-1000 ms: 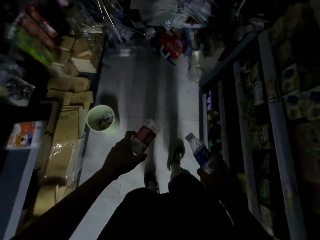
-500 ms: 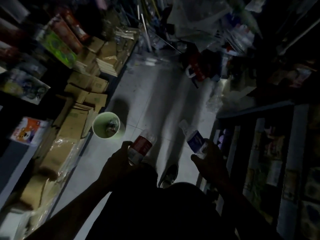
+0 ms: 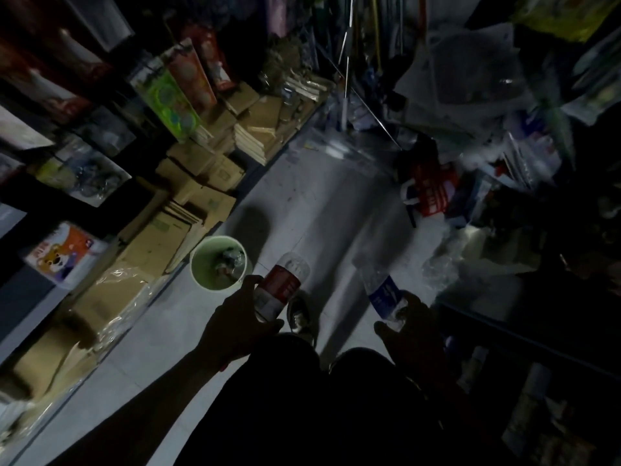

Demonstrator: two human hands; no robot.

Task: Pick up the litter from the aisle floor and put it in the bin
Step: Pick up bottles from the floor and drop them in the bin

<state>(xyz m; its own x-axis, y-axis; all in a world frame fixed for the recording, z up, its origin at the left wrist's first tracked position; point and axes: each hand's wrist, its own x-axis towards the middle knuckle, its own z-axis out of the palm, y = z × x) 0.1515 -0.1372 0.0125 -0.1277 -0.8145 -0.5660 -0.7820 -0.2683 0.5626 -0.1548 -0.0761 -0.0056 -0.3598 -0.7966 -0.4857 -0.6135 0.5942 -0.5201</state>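
My left hand [image 3: 235,326] grasps the red-labelled bottle [image 3: 281,286] just right of the green bin [image 3: 201,255]. My right hand [image 3: 408,326] grasps the blue-labelled bottle [image 3: 383,290], farther right of the bin.

**No legible text in the aisle**

You can read nothing here; the frame is dark and blurred. The red-labelled bottle [image 3: 281,286] at 6 o'clock shows only a red and white band, its print smeared. The blue-labelled bottle [image 3: 383,292] at 5 o'clock carries a white mark you cannot make out. White characters on the red bag [image 3: 431,193] at 2 o'clock are unreadable, as is lettering on the cartoon box [image 3: 64,252] at 9 o'clock.
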